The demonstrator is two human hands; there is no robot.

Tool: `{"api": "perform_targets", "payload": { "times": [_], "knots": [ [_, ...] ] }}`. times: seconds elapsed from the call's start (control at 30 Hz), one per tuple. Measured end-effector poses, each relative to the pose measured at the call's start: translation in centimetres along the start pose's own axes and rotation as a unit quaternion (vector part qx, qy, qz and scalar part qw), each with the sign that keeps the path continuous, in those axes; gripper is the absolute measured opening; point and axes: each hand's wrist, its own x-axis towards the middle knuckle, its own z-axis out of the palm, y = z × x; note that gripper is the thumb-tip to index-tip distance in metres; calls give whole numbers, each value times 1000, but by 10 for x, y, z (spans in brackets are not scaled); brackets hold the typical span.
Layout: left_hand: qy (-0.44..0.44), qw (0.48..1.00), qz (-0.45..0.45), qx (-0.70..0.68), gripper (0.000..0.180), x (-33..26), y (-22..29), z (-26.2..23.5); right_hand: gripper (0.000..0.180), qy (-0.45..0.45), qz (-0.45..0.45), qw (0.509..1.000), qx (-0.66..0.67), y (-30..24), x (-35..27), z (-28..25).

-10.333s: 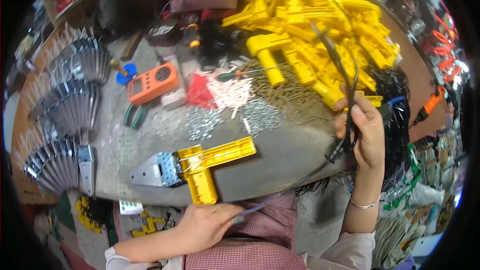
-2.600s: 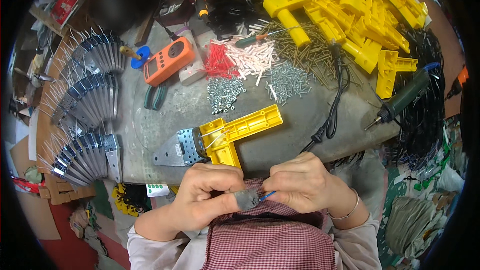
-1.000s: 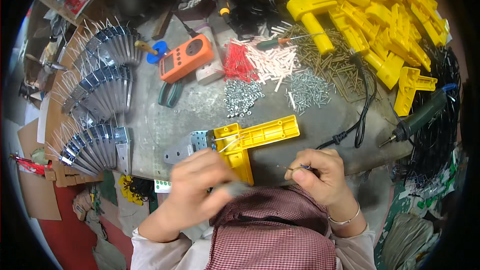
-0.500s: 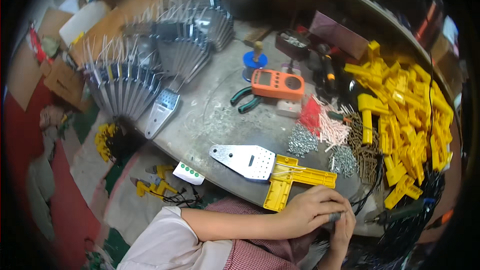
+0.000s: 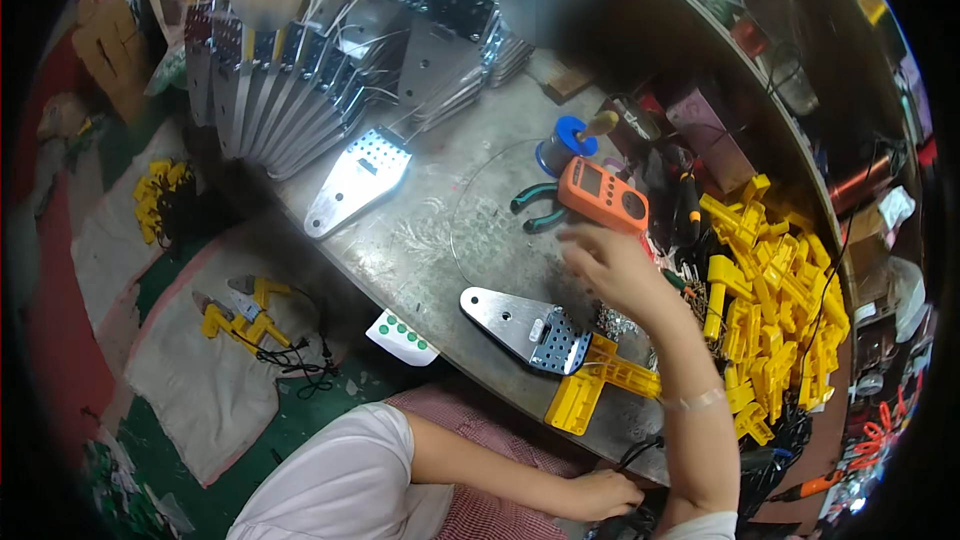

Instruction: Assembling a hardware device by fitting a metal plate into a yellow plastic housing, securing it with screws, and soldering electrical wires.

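My right hand (image 5: 615, 265) reaches over the bench beside the orange multimeter (image 5: 603, 195) and the green-handled pliers (image 5: 538, 208). Its fingers are apart, and nothing shows in them. Down at the bench's front edge, my left hand (image 5: 603, 495) is closed with curled fingers. A black cord (image 5: 640, 452) runs close by it; what those fingers hold is hidden. Between the hands lies a tapered metal plate (image 5: 520, 328) with a perforated dark end. That end meets a yellow T-shaped plastic handle shell (image 5: 580, 400), open side up, partly behind my right forearm.
Yellow plastic handle parts (image 5: 775, 310) are heaped at the right. Another perforated plate (image 5: 358, 180) lies left, before fanned stacks of plates (image 5: 290, 90) with white wires. A blue spool (image 5: 568, 145) stands behind the multimeter. A card with green dots (image 5: 402, 337) overhangs the front edge.
My hands were together near the front edge and have parted. The right has moved up and away towards the multimeter; the left stays low. The view has shifted, and the plate's perforated end looks darker.
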Motion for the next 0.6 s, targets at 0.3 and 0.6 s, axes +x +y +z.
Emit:
{"api": "perform_targets", "payload": {
  "times": [0.3,0.6],
  "knots": [
    [-72,825,77,555,24,39,-82,84,32,293,-3,951,-102,21,58,63],
    [59,990,-5,124,27,19,-35,39,24,134,204,948,203,-27,35,28]
  ]
}}
